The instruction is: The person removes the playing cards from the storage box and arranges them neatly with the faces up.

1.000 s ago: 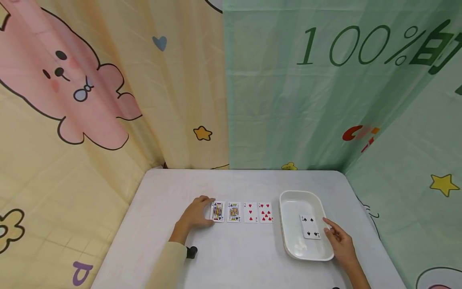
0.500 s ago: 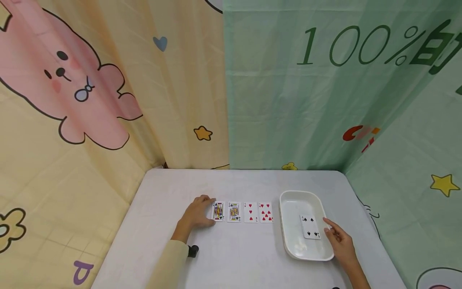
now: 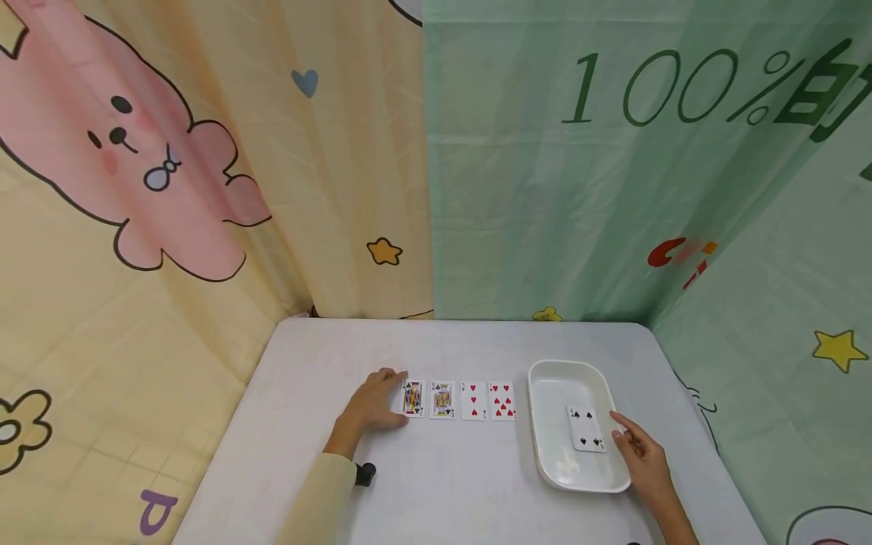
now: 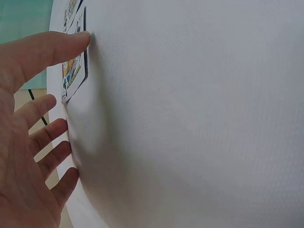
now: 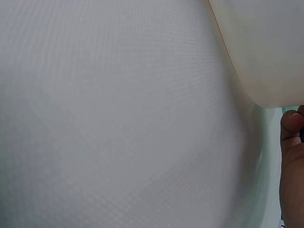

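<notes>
Several playing cards lie face up in a row on the white table. My left hand is at the left end, beside a face card showing clubs. Its thumb tip is at the card's near edge and a fingertip at the far corner; in the left wrist view the other fingers spread loosely. To the right follow another face card, the three of hearts and a red heart card. My right hand holds the right rim of a white tray, which contains a spade card.
A black wrist camera sticks out by my left sleeve. Behind the table hang a yellow curtain and a green curtain, printed with cartoon figures, and they also flank it at both sides.
My left hand and the leftmost face card have shifted slightly to the right, towards the second card. The right hand and the tray stay in place.
</notes>
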`<state>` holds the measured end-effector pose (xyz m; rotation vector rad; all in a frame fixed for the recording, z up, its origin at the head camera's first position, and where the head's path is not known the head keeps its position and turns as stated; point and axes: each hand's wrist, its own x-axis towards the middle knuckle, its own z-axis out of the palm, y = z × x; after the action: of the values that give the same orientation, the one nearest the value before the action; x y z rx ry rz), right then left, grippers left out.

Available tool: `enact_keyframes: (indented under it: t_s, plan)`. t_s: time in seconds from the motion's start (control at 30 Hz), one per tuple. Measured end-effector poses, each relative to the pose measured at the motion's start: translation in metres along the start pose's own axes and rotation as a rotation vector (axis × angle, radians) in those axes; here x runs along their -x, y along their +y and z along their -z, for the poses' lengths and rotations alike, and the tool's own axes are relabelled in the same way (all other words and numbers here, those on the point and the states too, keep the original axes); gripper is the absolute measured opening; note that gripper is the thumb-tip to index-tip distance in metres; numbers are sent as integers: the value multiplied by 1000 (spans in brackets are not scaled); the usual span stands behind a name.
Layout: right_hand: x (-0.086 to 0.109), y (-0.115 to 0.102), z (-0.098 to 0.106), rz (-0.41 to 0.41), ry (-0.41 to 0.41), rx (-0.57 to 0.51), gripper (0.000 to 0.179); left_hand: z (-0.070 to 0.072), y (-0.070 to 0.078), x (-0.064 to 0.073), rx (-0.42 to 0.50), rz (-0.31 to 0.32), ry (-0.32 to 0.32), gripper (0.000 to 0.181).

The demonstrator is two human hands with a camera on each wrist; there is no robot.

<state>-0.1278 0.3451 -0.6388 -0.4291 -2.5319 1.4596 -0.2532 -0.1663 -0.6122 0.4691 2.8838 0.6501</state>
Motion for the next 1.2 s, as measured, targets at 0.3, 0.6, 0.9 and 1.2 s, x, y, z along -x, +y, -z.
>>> enact_keyframes:
  t_s: [0.3, 0.6, 0.9, 1.2]
  plan:
    - [-1, 0, 0, -4, 11, -1, 42, 0, 8, -3, 15, 31, 28, 95]
    - [-1, 0, 1, -5, 14, -3, 42, 5, 50, -19, 38, -82, 163, 86]
    - [-3, 2, -2, 44, 23, -28, 40, -6, 122, -40, -6, -181, 163, 87]
    - [-1, 0, -2, 12, 22, -14, 41, -30, 192, -55, 11, -304, 137, 93]
